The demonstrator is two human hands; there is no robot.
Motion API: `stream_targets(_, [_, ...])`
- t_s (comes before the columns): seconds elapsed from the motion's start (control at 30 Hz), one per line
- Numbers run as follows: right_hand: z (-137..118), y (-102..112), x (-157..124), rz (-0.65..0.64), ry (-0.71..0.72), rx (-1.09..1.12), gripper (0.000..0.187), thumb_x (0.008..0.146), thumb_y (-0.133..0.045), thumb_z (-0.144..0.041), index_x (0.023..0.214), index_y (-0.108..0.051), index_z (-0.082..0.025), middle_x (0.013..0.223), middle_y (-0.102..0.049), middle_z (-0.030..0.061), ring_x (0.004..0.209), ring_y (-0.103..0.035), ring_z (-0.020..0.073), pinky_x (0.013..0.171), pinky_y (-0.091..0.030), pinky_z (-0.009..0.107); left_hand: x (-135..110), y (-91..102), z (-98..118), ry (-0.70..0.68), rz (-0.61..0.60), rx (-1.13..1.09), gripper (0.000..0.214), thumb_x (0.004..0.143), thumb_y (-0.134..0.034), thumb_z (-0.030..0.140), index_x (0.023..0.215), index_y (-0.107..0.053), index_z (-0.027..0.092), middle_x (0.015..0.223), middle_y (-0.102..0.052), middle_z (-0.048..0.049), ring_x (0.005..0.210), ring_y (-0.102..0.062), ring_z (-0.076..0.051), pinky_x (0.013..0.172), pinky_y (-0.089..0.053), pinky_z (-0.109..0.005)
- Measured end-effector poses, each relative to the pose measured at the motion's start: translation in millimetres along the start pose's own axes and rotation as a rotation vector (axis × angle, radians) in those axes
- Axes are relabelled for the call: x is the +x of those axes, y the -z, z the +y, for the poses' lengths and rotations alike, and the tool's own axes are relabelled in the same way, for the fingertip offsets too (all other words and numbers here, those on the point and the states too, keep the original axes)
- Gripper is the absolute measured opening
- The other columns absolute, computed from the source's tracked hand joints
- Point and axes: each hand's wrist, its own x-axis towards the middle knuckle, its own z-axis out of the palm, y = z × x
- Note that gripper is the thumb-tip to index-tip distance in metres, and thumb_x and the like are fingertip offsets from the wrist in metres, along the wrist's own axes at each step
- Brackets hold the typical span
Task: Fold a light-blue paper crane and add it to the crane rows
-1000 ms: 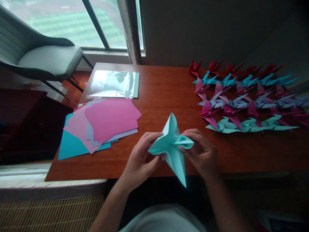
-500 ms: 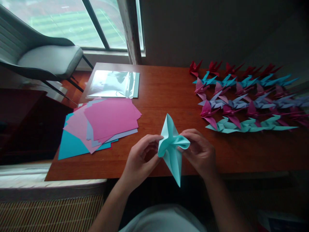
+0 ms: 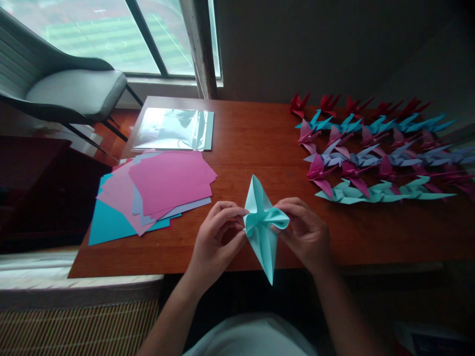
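A mint-green origami paper (image 3: 262, 232), partly folded, is held up over the table's front edge. One long point aims away from me and another toward me, with curled flaps at the middle. My left hand (image 3: 220, 237) pinches the left flap between thumb and fingers. On the other side, my right hand (image 3: 306, 232) pinches the right flap, its fingertips partly behind the paper. To the right stand rows of folded paper cranes: red (image 3: 328, 105), blue (image 3: 347, 123), pink (image 3: 339, 140), lavender (image 3: 365, 157), magenta (image 3: 354, 177) and mint green (image 3: 382, 190).
Loose coloured paper sheets (image 3: 168, 180) lie fanned on the left of the wooden table (image 3: 256, 138). Behind them is a clear plastic packet (image 3: 170, 129) of paper. A chair (image 3: 77, 91) stands by the window at the far left.
The mint-green paper has shifted slightly left, and its left flap is pressed in closer to the middle. Both hands keep their pinch on it.
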Motion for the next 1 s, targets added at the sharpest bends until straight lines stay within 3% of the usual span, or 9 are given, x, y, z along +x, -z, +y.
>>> stream_targets(0.23, [-0.6, 0.5, -0.1, -0.025, -0.001, 0.000, 0.033, 0.084, -0.076, -0.016, 0.112, -0.071, -0.030, 0.106, -0.066, 0.0041, 0.098, -0.065, 0.0201, 0.079, -0.057, 0.034, -2.3, 0.2, -3.8, 0.027, -0.010, -0.075, 0.022, 0.089, -0.071, 0.016, 0.110, -0.069, 0.020, 0.127, -0.061, -0.0108, 0.113, -0.065, -0.022, 0.092, -0.056, -0.028])
stream_targets(0.53, [2.0, 0.5, 0.8, -0.042, 0.004, -0.019, 0.031, 0.084, -0.076, -0.017, 0.112, -0.071, -0.029, 0.110, -0.070, 0.0056, 0.107, -0.065, 0.0232, 0.089, -0.058, 0.039, -3.0, 0.2, -4.3, 0.016, -0.030, -0.034, 0.017, 0.089, -0.071, 0.018, 0.106, -0.068, 0.018, 0.116, -0.065, -0.0097, 0.102, -0.067, -0.019, 0.089, -0.057, -0.029])
stream_targets(0.8, [3.7, 0.9, 0.3, -0.062, -0.012, 0.030, 0.037, 0.083, -0.077, -0.012, 0.114, -0.071, -0.031, 0.104, -0.068, 0.0037, 0.098, -0.065, 0.0208, 0.084, -0.056, 0.036, -2.0, 0.9, -4.3, -0.005, -0.067, -0.008, 0.013, 0.090, -0.071, 0.017, 0.102, -0.068, 0.018, 0.104, -0.065, -0.0072, 0.097, -0.066, -0.018, 0.085, -0.057, -0.029])
stream_targets(1.0, [4.1, -1.6, 0.7, -0.056, -0.009, 0.086, 0.045, 0.082, -0.077, -0.009, 0.120, -0.070, -0.032, 0.107, -0.064, 0.0042, 0.099, -0.062, 0.0195, 0.083, -0.057, 0.034, -3.8, -2.0, -3.6, 0.028, -0.023, -0.046, 0.016, 0.090, -0.072, 0.017, 0.101, -0.061, 0.020, 0.099, -0.064, -0.0018, 0.091, -0.066, -0.013, 0.084, -0.056, -0.024])
